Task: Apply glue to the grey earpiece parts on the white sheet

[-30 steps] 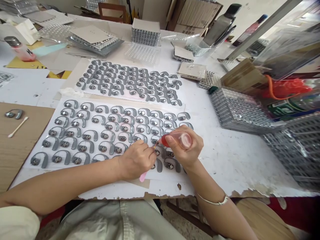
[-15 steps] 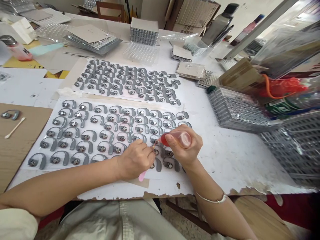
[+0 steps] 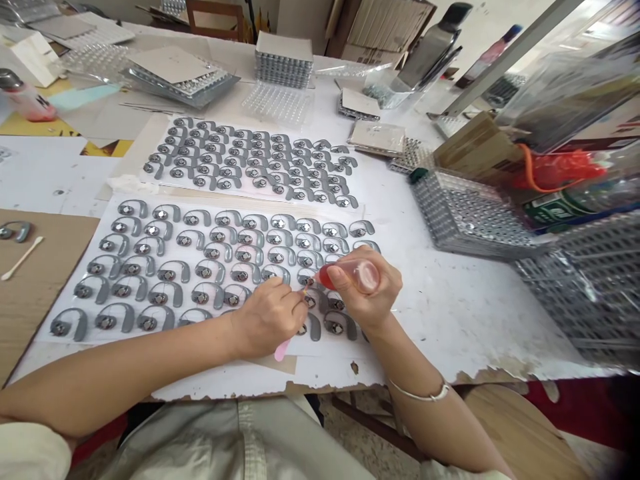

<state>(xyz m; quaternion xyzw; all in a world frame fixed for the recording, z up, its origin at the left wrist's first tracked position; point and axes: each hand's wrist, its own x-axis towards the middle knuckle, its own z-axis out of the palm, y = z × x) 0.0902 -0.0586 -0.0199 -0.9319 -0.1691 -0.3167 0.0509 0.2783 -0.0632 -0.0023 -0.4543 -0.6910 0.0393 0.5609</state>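
Bottle [image 3: 357, 275], red-tinted, held tilted in the right hand [image 3: 377, 303], its tip near the fingers of the left hand [image 3: 270, 317], which is closed around a pink stick [image 3: 281, 351]. Beneath are rows of grey ear hooks [image 3: 203, 273] on white paper [image 3: 91, 313]. Far left on the tabletop [image 3: 440, 313], a cotton swab [image 3: 23, 259] lies on cardboard [image 3: 50, 293].

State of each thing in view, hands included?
Left hand: closed
Right hand: closed
Thin pink-ended tool: in left hand
Translucent reddish plastic bottle: in right hand, tilted
Grey hook-shaped pieces: laid in rows
White cotton swab: lying on brown cardboard
Clear bottle, pink inside: grey cap on
Grey plastic trays: stacked
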